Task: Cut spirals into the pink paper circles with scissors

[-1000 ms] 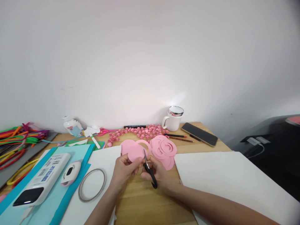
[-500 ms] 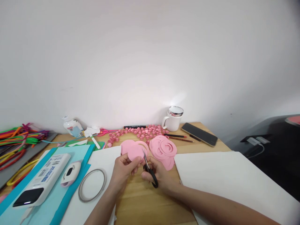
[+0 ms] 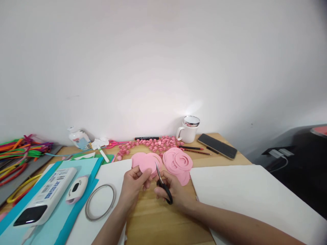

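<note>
My left hand pinches a pink paper circle by its near edge, just above the wooden desk. My right hand grips black-handled scissors; their blades point up and touch the circle's right edge. A stack of pink cut spiral circles lies just beyond my right hand. More pink circles lie behind the held one.
Small pink rolled paper roses lie near the wall, with a white mug, phone, pencils and black marker. White sheets lie right. Left: tape ring, white device, teal paper, coloured strips.
The pink circle has turned and shifted slightly in my left hand. The scissors stay at its right edge, barely moved.
</note>
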The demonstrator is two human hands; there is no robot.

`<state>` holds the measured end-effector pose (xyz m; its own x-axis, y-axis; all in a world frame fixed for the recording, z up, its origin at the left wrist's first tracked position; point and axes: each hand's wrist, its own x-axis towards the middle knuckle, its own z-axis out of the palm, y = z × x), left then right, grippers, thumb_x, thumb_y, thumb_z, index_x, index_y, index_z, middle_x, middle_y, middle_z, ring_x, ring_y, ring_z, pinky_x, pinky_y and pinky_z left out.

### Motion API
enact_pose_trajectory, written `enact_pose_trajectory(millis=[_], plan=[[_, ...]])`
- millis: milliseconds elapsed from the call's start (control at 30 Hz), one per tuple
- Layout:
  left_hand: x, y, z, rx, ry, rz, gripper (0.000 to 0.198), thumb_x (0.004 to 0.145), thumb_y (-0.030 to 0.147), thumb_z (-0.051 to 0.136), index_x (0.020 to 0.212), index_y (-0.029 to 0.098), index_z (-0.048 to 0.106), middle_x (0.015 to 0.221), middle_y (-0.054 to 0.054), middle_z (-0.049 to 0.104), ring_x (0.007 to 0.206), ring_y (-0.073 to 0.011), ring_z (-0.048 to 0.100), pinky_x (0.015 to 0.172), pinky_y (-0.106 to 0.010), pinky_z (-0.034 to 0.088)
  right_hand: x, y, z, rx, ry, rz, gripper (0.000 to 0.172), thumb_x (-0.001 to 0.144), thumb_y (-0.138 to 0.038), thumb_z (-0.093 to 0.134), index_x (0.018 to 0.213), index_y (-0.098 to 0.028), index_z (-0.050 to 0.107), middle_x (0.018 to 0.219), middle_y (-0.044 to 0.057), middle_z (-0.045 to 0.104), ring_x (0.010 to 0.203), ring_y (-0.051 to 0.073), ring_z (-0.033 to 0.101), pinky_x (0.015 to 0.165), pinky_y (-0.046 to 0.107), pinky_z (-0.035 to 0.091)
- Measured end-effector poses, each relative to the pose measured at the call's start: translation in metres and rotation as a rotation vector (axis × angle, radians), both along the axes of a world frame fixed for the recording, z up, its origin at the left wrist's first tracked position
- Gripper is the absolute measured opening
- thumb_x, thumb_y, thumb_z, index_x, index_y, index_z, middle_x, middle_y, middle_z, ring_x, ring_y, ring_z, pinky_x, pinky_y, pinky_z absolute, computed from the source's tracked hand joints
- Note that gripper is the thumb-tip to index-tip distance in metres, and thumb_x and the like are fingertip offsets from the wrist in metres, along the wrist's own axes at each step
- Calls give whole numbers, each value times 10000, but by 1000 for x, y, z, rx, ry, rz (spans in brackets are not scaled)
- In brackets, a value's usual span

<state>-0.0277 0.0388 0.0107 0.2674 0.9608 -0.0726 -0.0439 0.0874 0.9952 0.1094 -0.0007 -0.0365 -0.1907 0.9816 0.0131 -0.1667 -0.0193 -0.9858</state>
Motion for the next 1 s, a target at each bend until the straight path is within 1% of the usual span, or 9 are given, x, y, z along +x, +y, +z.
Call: enact_pose_trajectory(millis=[100,200,333,533,667,800,867,1000], plan=[[0,0,1,13,25,8,257,662,332,681,555,136,553,421,47,488,374,-54,365,403,-184,266,0,1,1,3,4,9,371,625,-385,722,809,-193,462,526,-85,437,435,70,380,422,193,285],[-1,0,2,6,57,-7,267,643,329,690,533,143,533,406,55,465,370,-53,351,398,-188,255,1,2,-1,31,39,11,426,592,-375,753,841,-198,457,597,-63,481,499,84,402,469,211,296],[-1,0,2,3,71,-25,249,642,333,685,559,139,553,401,59,456,371,-50,338,404,-188,249,1,3,-3,37,66,1,422,595,-373,758,833,-194,458,663,-40,507,550,97,427,502,224,301],[-3,2,-1,4,81,-31,279,646,383,675,571,143,556,402,56,460,372,-60,351,410,-193,260,1,2,1,25,66,21,435,600,-424,745,826,-196,450,589,-70,450,493,78,354,469,216,255],[-3,2,-1,3,87,-23,289,644,376,680,549,147,532,402,57,463,373,-60,354,411,-190,263,2,3,-4,39,80,38,418,619,-407,736,838,-190,453,592,-72,446,478,63,332,451,202,235],[-3,2,-1,22,91,-18,301,655,384,673,537,152,521,388,62,453,371,-60,349,421,-191,267,2,3,-8,39,55,17,378,641,-398,719,829,-196,461,560,-82,420,458,64,340,430,194,252],[-3,3,-2,34,98,-15,314,658,391,671,528,157,508,385,62,452,371,-61,349,424,-194,266,2,3,-8,31,32,5,367,646,-403,711,828,-201,465,552,-81,432,447,68,358,420,195,270],[-5,4,-5,43,90,-13,332,671,377,669,513,164,469,392,65,456,373,-60,351,427,-193,259,2,3,-7,41,8,-9,357,645,-389,710,839,-201,477,537,-88,408,425,65,343,400,189,270]])
